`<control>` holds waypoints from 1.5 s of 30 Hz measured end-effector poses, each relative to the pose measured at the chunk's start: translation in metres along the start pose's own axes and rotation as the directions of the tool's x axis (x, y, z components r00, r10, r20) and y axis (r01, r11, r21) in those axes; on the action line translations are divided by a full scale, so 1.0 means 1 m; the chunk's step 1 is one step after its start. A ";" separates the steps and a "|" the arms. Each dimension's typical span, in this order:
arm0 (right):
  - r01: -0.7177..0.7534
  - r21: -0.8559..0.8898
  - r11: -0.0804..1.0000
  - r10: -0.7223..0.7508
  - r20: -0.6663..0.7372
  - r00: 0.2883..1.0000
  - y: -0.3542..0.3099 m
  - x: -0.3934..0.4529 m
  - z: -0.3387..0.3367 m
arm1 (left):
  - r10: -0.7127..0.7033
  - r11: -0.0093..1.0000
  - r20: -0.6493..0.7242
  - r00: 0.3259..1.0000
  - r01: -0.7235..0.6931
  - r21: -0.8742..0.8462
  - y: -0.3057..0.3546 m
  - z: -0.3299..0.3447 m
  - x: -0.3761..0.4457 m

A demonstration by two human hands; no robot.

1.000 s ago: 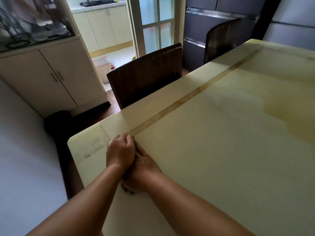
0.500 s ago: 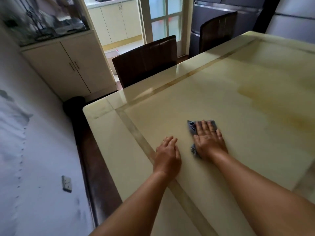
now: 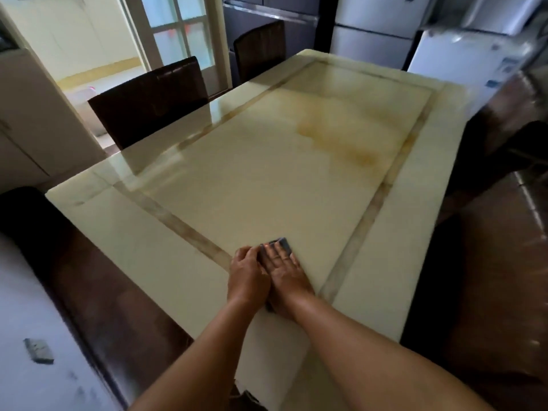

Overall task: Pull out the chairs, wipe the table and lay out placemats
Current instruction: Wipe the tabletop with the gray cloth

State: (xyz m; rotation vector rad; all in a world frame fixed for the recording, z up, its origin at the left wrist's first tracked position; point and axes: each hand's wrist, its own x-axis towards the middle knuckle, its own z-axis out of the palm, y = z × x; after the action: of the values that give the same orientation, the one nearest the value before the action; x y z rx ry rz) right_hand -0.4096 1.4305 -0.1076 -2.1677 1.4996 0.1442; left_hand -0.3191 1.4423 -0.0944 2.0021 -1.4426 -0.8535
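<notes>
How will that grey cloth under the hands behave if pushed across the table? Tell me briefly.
The grey cloth is probably soft and floppy: it lies flat beneath the right hand, with the left hand alongside. It should slide easily, since the table looks glossy and reflective. Pushed by one edge, it would likely bunch.

We see a glossy cream worktop (image 3: 267, 179) with a brown inlaid border; a grey cloth (image 3: 280, 244) lies near its front edge.
</notes>
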 end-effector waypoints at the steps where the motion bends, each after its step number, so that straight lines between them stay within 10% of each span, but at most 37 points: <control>1: -0.012 0.026 1.000 0.012 0.006 1.000 0.002 -0.006 -0.001 | 0.009 1.000 0.027 1.000 -0.009 0.001 0.001 0.002 -0.006; 9: -0.054 -0.117 0.992 0.058 0.029 0.998 0.036 -0.020 -0.060 | 0.045 0.998 0.184 0.982 -0.035 -0.061 0.047 0.017 -0.029; 19: -0.118 0.072 0.990 0.117 0.012 0.993 0.109 -0.047 -0.144 | 0.047 0.966 -0.067 0.997 -0.062 -0.250 0.137 0.076 -0.020; 32: 0.248 0.085 0.965 -0.248 -0.012 0.969 0.279 -0.076 -0.232 | -0.204 0.943 -0.375 0.904 0.077 -0.325 0.298 0.182 -0.022; 41: 0.599 0.043 0.800 -0.601 0.077 0.796 0.256 -0.053 -0.224 | -0.301 0.953 -0.582 0.755 0.219 -0.208 0.265 0.165 -0.030; 45: 0.637 -0.115 0.762 -0.587 0.292 0.755 0.257 -0.030 -0.203 | -0.460 0.885 -0.443 0.770 0.440 -0.154 0.220 0.170 -0.029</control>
State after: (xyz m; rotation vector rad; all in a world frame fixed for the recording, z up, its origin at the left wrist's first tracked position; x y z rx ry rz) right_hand -0.6916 1.2945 -0.0071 -2.5862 0.5925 0.3306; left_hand -0.5898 1.3962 -0.0426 2.3555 -0.6716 -0.5064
